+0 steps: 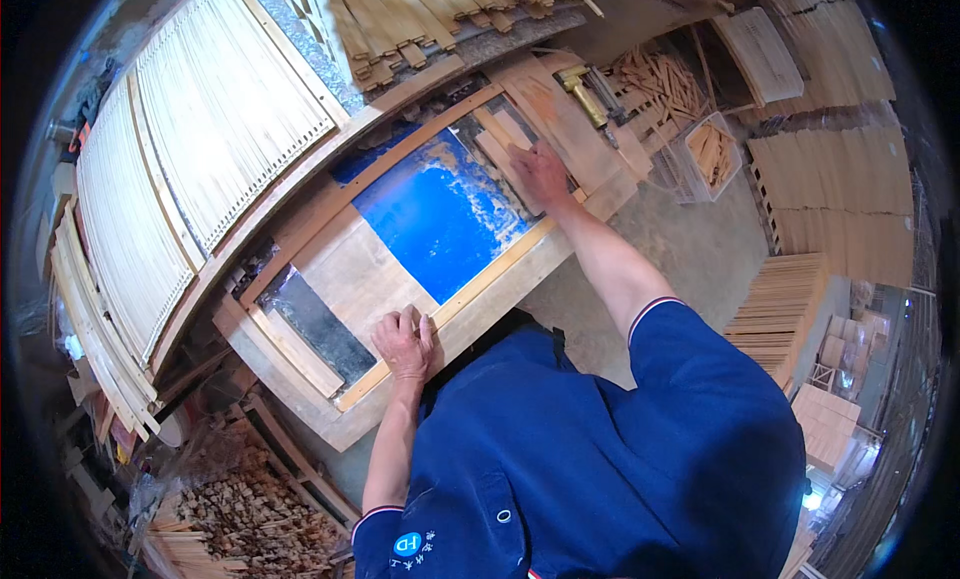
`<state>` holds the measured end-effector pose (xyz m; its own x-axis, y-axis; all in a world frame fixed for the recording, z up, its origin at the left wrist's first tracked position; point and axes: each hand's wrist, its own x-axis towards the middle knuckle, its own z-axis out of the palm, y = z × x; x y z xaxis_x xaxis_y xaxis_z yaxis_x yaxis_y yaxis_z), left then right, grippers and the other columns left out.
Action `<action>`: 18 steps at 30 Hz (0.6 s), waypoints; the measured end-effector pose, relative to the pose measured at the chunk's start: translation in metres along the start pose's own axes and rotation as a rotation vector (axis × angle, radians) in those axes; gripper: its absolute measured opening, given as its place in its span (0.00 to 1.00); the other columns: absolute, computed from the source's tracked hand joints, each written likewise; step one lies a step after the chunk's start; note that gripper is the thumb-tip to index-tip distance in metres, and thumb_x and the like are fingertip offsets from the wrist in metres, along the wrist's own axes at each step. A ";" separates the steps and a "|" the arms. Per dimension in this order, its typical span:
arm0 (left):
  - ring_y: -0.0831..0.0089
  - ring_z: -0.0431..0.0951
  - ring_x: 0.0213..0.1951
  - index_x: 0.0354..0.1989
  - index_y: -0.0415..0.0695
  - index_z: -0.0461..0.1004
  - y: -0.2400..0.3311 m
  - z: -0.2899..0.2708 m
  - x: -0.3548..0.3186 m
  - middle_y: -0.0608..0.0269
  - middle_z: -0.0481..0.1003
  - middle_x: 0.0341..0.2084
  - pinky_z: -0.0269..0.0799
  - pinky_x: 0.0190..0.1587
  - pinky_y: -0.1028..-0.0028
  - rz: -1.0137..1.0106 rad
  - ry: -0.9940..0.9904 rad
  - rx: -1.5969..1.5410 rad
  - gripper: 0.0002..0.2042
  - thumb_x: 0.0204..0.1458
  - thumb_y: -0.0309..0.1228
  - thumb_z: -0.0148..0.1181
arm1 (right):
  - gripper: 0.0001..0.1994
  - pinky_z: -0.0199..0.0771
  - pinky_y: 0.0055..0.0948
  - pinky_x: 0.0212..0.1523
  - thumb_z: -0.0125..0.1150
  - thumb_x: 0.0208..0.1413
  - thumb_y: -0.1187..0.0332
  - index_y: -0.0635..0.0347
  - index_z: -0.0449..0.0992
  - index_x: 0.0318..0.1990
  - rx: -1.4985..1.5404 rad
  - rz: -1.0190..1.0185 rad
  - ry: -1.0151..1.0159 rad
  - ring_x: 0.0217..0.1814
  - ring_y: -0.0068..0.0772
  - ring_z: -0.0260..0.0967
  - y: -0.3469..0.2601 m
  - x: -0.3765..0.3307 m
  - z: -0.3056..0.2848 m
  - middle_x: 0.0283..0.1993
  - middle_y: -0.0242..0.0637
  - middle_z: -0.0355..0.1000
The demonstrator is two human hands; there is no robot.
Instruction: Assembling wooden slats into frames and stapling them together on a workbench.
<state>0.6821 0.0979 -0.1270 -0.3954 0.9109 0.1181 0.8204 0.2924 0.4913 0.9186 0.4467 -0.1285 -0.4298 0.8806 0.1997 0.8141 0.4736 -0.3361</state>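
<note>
A long wooden frame of thin strips (pixel 400 154) lies on a workbench with a worn blue surface (pixel 430 214). My left hand (pixel 405 344) presses on the near strip (pixel 480 279) of the frame, fingers curled over its edge. Reaching far out, my right hand (pixel 540 174) rests flat on short wooden slats (pixel 500 144) at the frame's far right end. Whether it grips a slat I cannot tell. A dark plate (pixel 315 324) lies inside the frame at its left end.
Slatted wooden panels (pixel 210 119) lean behind the bench at left. A nail gun (pixel 585 94) lies on the bench's right end. A clear bin of small sticks (pixel 715 154), stacked panels (pixel 835 199) and offcut piles (pixel 245 519) surround the bench on the concrete floor.
</note>
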 end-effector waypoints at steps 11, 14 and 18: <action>0.57 0.71 0.39 0.45 0.50 0.78 0.003 0.002 0.001 0.58 0.72 0.35 0.65 0.42 0.57 0.015 0.016 0.036 0.15 0.49 0.39 0.68 | 0.13 0.75 0.51 0.48 0.58 0.59 0.64 0.41 0.84 0.49 -0.067 0.088 -0.301 0.46 0.55 0.74 0.000 0.040 0.000 0.41 0.49 0.74; 0.57 0.71 0.39 0.45 0.50 0.78 0.003 0.004 0.004 0.57 0.72 0.35 0.65 0.42 0.57 0.021 0.009 0.049 0.16 0.48 0.39 0.69 | 0.16 0.76 0.51 0.49 0.54 0.61 0.67 0.38 0.83 0.51 -0.059 -0.022 -0.337 0.48 0.55 0.74 0.008 0.044 -0.012 0.42 0.49 0.73; 0.56 0.72 0.39 0.46 0.50 0.78 0.004 0.005 0.004 0.57 0.72 0.35 0.66 0.42 0.57 0.022 0.003 0.061 0.17 0.48 0.39 0.70 | 0.18 0.76 0.50 0.50 0.51 0.59 0.70 0.40 0.83 0.52 -0.058 -0.095 -0.438 0.50 0.54 0.74 0.019 0.045 -0.021 0.43 0.48 0.73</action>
<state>0.6857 0.1042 -0.1289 -0.3779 0.9166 0.1306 0.8527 0.2896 0.4349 0.9223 0.4949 -0.1068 -0.6185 0.7636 -0.1851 0.7780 0.5621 -0.2807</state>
